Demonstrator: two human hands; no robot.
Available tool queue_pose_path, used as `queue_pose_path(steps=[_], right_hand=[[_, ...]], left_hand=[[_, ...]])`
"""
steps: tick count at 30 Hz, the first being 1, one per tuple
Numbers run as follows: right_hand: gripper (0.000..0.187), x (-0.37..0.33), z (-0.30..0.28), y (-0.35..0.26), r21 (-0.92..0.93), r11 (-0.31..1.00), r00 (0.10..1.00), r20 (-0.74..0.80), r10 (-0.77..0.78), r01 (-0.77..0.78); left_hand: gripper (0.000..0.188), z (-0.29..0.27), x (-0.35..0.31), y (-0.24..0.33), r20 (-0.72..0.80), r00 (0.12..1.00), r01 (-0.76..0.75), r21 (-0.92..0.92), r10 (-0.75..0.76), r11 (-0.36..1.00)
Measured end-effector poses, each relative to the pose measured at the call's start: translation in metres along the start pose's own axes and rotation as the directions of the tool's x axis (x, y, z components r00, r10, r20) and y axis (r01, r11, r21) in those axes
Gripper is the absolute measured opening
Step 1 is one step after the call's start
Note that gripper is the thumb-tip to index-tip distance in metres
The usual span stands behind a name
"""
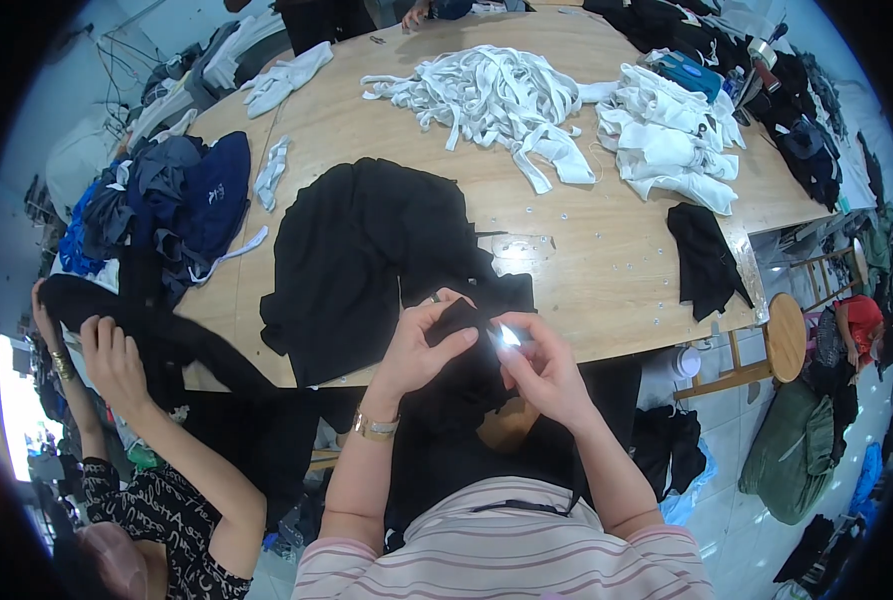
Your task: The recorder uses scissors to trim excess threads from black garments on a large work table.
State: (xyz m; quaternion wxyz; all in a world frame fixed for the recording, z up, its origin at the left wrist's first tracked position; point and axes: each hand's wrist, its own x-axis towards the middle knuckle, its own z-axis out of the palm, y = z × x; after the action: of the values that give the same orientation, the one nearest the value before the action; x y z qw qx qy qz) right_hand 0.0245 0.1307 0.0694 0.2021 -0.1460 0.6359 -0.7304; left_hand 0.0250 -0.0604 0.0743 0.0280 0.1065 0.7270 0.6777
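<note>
One piece of black cloth (454, 322) hangs at the near edge of the desk (616, 285), pinched between the thumb and fingers of the left hand (418, 345). Just beside it, the right hand (544, 368) grips a small shiny object (509, 336), too glary to identify. Work on this piece looks underway rather than complete, with both hands at it. More black fabric (356, 260) lies beyond; whether that is finished or waiting, I cannot tell.
</note>
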Motion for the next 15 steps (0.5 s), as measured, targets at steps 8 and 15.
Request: queue_pose_path(steps=[8, 15], right_hand=[[0.027, 0.0, 0.002, 0.0, -0.126, 0.99, 0.997, -0.039, -0.071, 0.066], [0.029, -0.002, 0.0, -0.005, -0.038, 0.998, 0.997, -0.047, -0.054, 0.053]], left_hand=[[0.011, 0.0, 0.0, -0.002, 0.012, 1.0, 0.004, -0.006, -0.004, 1.0], [0.014, 0.003, -0.001, -0.001, 0.016, 1.0, 0.023, -0.071, -0.022, 0.997]])
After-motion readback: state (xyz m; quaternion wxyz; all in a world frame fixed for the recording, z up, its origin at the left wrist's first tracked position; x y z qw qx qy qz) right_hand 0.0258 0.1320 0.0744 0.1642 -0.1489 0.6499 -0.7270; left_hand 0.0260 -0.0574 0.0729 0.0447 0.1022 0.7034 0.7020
